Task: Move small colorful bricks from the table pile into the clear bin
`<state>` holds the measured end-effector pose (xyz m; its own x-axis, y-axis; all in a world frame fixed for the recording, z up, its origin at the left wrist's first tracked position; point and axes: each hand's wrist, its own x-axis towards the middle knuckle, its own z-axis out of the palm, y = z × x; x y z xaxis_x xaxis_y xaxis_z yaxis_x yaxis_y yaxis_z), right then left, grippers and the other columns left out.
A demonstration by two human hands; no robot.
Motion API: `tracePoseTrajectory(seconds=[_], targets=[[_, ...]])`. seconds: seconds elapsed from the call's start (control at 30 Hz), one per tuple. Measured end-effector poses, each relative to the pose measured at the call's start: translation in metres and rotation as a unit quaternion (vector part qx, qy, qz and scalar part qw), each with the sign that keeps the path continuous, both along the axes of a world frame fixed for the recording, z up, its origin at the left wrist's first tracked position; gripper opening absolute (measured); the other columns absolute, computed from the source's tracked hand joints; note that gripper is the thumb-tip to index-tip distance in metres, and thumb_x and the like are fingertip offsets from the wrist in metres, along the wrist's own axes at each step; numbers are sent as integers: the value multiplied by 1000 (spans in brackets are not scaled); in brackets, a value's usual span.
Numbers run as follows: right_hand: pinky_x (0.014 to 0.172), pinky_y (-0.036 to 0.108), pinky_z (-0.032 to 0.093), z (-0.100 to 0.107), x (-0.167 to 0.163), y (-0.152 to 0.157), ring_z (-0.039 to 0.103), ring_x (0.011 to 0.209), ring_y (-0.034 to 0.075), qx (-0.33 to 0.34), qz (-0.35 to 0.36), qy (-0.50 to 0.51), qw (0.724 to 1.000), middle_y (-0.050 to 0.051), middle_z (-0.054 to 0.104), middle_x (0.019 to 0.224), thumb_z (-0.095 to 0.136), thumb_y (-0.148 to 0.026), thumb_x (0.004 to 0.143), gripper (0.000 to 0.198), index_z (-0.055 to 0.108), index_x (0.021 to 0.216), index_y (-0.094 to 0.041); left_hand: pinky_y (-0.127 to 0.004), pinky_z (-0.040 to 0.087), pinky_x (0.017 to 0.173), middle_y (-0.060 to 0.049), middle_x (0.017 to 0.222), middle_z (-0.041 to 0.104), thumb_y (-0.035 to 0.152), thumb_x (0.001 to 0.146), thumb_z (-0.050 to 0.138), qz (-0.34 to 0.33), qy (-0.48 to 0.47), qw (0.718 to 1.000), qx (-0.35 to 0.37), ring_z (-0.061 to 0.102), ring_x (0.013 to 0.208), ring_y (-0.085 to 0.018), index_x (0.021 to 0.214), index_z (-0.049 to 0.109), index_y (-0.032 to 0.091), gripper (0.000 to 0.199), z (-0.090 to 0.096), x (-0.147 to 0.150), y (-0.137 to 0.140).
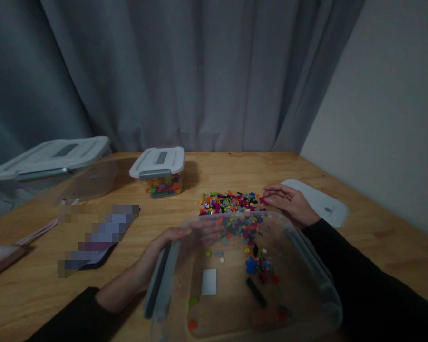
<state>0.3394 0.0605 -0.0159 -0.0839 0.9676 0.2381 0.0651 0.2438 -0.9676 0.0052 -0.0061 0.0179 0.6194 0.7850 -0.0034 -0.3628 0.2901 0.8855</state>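
Note:
A clear plastic box (231, 327) stands open in front of me, with several loose toy bricks on its bottom. My left hand (164, 244) is closed on its far left corner, thumb at the rim and fingers visible through the wall. Just beyond the box lies a heap of small colourful toy bricks (228, 203), partly seen through the plastic. At the heap's right edge, my right hand (287, 202) has its fingertips closed at a magenta brick (262, 200). Inside the box are a white flat piece (209, 282), a blue flower-shaped piece (251, 265) and a long black piece (256, 292).
A white lid (321, 202) lies right of my right hand. Behind the heap to the left stands a lidded box of bricks (160, 173). A larger lidded clear box (89, 183) is at far left. A blurred-out flat item (100, 237) and a pale pink object (2, 259) lie nearer.

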Motion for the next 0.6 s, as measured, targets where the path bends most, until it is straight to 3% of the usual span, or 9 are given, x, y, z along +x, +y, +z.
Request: tracePoseTrajectory(seconds=[0.2, 0.37, 0.6], targets=[[84, 30, 57, 3, -6, -7, 68, 86, 14, -63, 55, 119, 989, 4, 70, 97, 83, -24, 65, 41, 67, 103, -19, -36, 34, 114, -7, 127, 69, 23, 84, 43, -15, -23, 999, -18, 55, 128, -27, 114, 73, 16, 43, -7, -1, 2], [75, 19, 55, 4, -5, -10, 66, 80, 9, -86, 131, 179, 971, 0, 68, 90, 82, -16, 67, 40, 67, 105, -20, -36, 35, 113, -5, 123, 72, 25, 82, 48, -19, -20, 1000, -4, 55, 128, -28, 108, 76, 19, 39, -4, -1, 2], [78, 19, 51, 8, -5, -16, 63, 86, 9, -74, 233, 135, 960, 1, 67, 91, 78, -16, 74, 37, 66, 109, -20, -38, 30, 116, -7, 132, 67, 24, 85, 44, -38, -27, 999, -6, 52, 131, -27, 115, 72, 17, 43, -11, -3, 4]])
